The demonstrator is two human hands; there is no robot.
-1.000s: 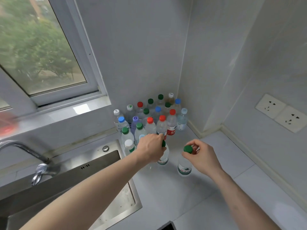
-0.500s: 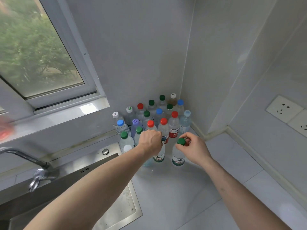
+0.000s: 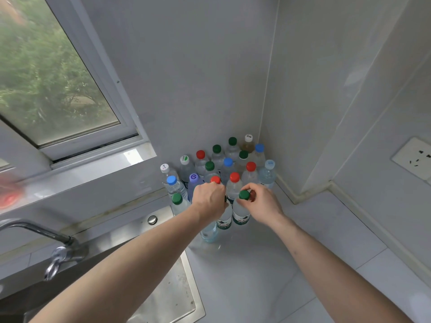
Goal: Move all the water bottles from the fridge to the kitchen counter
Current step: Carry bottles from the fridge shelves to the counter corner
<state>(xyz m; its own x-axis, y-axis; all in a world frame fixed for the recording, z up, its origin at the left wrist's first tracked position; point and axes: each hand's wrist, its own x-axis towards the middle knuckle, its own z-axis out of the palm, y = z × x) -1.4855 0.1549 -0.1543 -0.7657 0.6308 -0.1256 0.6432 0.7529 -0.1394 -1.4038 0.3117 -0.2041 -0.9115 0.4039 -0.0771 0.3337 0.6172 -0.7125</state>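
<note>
Several clear water bottles [image 3: 234, 164] with red, green, blue and white caps stand packed in the corner of the white kitchen counter [image 3: 268, 264]. My right hand [image 3: 263, 203] pinches the neck of a green-capped bottle [image 3: 241, 215] standing at the front of the group. My left hand [image 3: 210, 200] grips the top of another green-labelled bottle [image 3: 224, 220] just left of it; its cap is hidden under my fingers. A pale blue bottle [image 3: 210, 231] stands under my left wrist. The fridge is out of view.
A steel sink [image 3: 168, 297] lies at the lower left with a chrome tap [image 3: 58, 250] over it. A window [image 3: 46, 78] and its sill are on the left. Wall sockets [image 3: 415, 157] sit on the right wall above open counter.
Both hands have carried their green-labelled bottles away from me toward the corner group; the two bottles now stand side by side against the front row.
</note>
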